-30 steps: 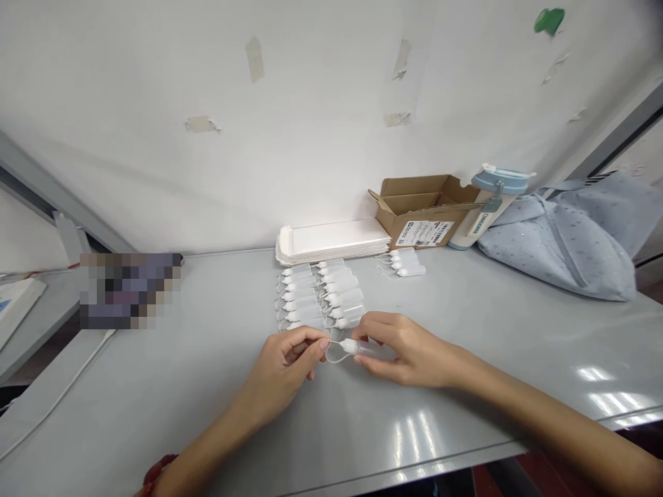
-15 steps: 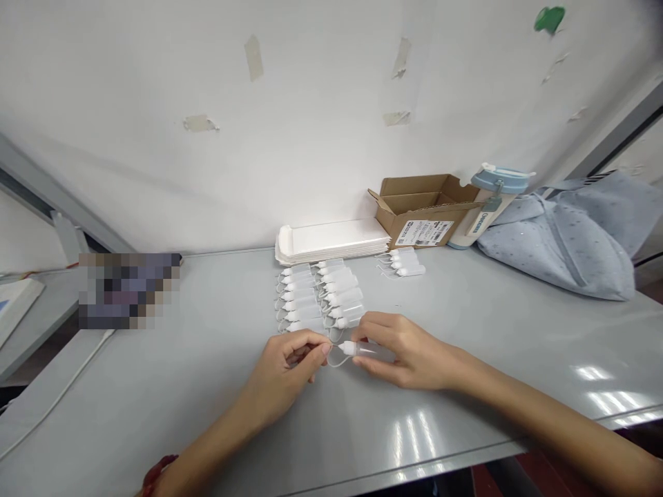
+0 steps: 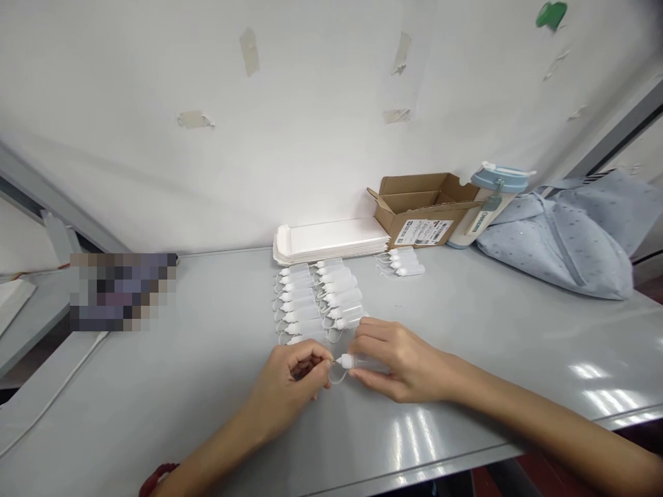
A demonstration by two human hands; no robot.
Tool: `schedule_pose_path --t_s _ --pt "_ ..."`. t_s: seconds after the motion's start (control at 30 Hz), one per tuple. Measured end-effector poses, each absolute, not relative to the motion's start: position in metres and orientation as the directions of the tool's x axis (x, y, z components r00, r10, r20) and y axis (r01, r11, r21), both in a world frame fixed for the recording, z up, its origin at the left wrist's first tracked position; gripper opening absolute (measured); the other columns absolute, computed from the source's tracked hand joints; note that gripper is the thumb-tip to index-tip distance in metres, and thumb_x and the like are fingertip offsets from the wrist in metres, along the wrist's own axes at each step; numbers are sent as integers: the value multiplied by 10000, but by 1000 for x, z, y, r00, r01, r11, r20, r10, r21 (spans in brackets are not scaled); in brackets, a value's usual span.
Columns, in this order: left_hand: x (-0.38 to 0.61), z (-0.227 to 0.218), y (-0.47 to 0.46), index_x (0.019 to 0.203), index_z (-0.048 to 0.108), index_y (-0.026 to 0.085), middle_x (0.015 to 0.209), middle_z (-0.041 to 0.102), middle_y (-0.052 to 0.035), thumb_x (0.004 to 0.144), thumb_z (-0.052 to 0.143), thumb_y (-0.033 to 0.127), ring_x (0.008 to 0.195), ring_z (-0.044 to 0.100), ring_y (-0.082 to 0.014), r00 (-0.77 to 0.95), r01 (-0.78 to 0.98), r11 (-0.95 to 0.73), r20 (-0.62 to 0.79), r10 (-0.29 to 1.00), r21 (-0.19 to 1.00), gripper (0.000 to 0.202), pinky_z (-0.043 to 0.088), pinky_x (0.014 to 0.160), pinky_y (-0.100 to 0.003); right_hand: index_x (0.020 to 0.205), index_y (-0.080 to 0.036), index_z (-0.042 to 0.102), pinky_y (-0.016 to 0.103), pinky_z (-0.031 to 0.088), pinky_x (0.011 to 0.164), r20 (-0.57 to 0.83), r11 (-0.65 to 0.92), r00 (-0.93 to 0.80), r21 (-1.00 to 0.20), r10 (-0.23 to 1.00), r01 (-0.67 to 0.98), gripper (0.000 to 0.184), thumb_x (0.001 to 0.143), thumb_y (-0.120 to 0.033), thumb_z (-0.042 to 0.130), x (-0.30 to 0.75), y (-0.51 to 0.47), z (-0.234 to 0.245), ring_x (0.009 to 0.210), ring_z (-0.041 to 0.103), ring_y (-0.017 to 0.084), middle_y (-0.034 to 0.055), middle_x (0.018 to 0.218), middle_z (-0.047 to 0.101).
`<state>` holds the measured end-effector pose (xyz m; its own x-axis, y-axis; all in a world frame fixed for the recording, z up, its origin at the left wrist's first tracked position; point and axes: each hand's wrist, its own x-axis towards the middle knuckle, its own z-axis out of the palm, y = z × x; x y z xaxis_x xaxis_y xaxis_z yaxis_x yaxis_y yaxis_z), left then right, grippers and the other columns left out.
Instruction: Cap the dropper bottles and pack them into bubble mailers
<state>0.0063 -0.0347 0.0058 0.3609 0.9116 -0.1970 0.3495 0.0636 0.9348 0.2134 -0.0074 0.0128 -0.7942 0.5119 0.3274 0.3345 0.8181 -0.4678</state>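
My right hand (image 3: 396, 359) is closed around a small translucent squeeze bottle (image 3: 370, 363) with a white pointed top, lying on its side and pointing left. Right at that tip, my left hand (image 3: 295, 373) pinches the free end of the bottle's thin white cap strap (image 3: 339, 379); the end itself is hidden in the fingertips. A short thin dark tip shows between the fingers and the white nozzle. Just beyond my hands, similar bottles lie in two columns, a left column (image 3: 300, 298) and a right column (image 3: 342, 298), with their nozzles to the left.
Behind the bottles lies a stack of white trays (image 3: 331, 238). An open cardboard box (image 3: 422, 224), a blue-topped drinking bottle (image 3: 484, 207) and a light blue bag (image 3: 559, 241) stand at the back right. Several more bottles (image 3: 407, 262) lie before the box. A white cable (image 3: 56, 393) runs along the left.
Both hands, with the bottle between them, have come slightly nearer to me. The bottle lies more covered by my right hand, and its tip stays at my left fingertips.
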Motion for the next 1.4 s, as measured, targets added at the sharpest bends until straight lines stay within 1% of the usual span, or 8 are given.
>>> schedule_pose_path --t_s 0.23,0.4,0.63,0.77,0.83,1.03,1.2,1.4 --pt "7 0 -35 662 578 189 549 585 29 766 491 218 488 486 -100 389 332 69 -203 898 941 139 416 504 -205 895 -139 564 288 417 618 319 841 -808 -407 496 355 179 902 -257 430 211 -9 12 708 487 170 74 757 571" --pt "7 2 -33 690 580 189 564 597 25 783 491 246 494 495 -102 392 336 73 -209 896 939 141 419 503 -205 919 -125 573 300 435 644 294 823 -802 -424 519 377 178 894 -259 458 211 -7 10 749 500 181 84 786 587" --pt "2 9 -29 830 636 191 647 611 12 846 483 375 524 518 -110 282 389 16 -136 950 921 240 426 531 -224 1053 -158 559 306 457 688 276 757 -730 -443 625 481 236 900 -325 496 225 7 22 834 522 190 82 881 599" --pt "-2 7 -25 1039 617 191 662 604 17 855 479 414 515 512 -105 173 340 51 -116 978 939 320 430 527 -231 1041 -152 565 307 448 655 312 751 -688 -373 655 545 230 922 -316 456 236 18 19 785 533 192 84 838 589" --pt "-4 7 -24 1094 594 190 667 603 20 851 488 415 513 507 -105 129 320 63 -110 986 945 348 430 526 -234 1033 -150 567 309 441 651 318 751 -681 -329 659 573 229 930 -310 440 238 23 14 782 534 196 87 830 592" --pt "-8 10 -22 1067 595 182 653 585 29 851 501 408 509 486 -99 85 279 76 -103 991 957 327 409 520 -232 1022 -138 569 291 417 600 229 711 -674 -256 702 655 201 916 -274 466 240 30 4 744 538 196 79 809 595" --pt "-9 11 -23 1047 599 186 653 580 35 855 507 393 515 481 -93 105 267 85 -116 988 960 297 406 531 -229 1087 -126 518 293 429 599 154 634 -615 -238 773 736 238 918 -285 466 237 30 1 708 570 188 97 875 595" --pt "-9 9 -22 1021 614 190 661 581 31 853 506 399 516 485 -94 112 263 79 -112 987 962 289 404 524 -231 1098 -154 467 279 427 582 171 630 -606 -238 777 739 292 898 -363 505 238 32 1 697 582 181 72 860 621"
